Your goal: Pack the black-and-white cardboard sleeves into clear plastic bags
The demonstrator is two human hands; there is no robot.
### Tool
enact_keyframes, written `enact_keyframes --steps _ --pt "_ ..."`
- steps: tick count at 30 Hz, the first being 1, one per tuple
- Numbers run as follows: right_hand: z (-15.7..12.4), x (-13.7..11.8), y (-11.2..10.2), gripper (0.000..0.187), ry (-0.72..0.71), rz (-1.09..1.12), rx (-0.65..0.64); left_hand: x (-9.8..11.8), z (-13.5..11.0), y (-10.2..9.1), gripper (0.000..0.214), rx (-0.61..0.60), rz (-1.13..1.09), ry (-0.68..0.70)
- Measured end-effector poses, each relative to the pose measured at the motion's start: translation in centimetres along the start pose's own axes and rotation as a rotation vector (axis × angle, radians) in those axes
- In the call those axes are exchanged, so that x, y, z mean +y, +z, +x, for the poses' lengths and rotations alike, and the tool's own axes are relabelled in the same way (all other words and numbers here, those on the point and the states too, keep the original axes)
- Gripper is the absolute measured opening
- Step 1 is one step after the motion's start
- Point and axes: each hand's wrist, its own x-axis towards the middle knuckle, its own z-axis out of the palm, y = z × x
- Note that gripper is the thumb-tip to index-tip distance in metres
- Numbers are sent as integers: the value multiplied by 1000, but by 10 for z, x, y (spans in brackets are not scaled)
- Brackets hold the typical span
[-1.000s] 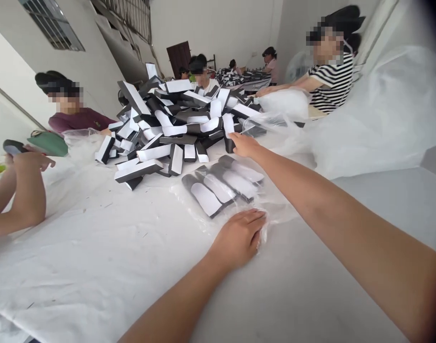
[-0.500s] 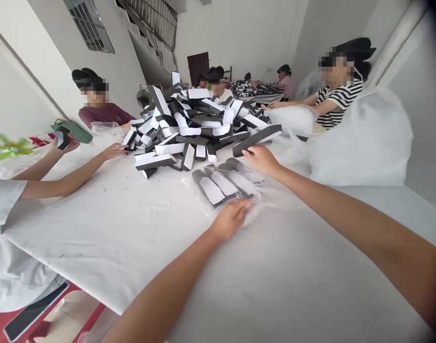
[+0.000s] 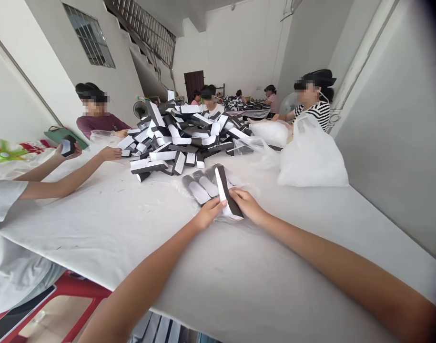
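Between my two hands, a long black and white paper box (image 3: 229, 196) stands tilted above the table. My left hand (image 3: 209, 212) pinches its left side near the lower end. On the other side, my right hand (image 3: 247, 204) has its fingers closed on the black face. Just behind it lies a clear plastic bag (image 3: 186, 189) with several similar black and white pieces (image 3: 199, 190) in a row. The held box and my hands cover part of that bag.
A large heap of black and white boxes (image 3: 189, 136) fills the table's far side. Bulging white plastic bags (image 3: 312, 159) stand at the right. A co-worker's arms (image 3: 78, 174) reach in from the left, one hand holding a piece. More people sit around the heap.
My right hand has brought the box from the heap's right edge back towards me and turned it more upright. My left hand has left the bag's near edge and now grips the box too.
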Motion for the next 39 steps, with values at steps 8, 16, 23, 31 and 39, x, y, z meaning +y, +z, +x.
enact_keyframes --steps 8,16,23,31,39 --pt "-8 5 9 26 18 94 39 -2 6 -2 58 94 -57 -91" --pt "-29 -8 13 54 -219 -197 30 1 9 -1 55 257 -219 -103" --pt "-23 -4 14 63 -55 -85 116 11 6 -8 54 263 -18 67" --pt "-19 -94 -73 68 113 -351 -302 32 1 -24 48 592 117 56" --pt "-28 -132 -84 54 378 -344 -401 33 -6 -15 50 538 735 246"
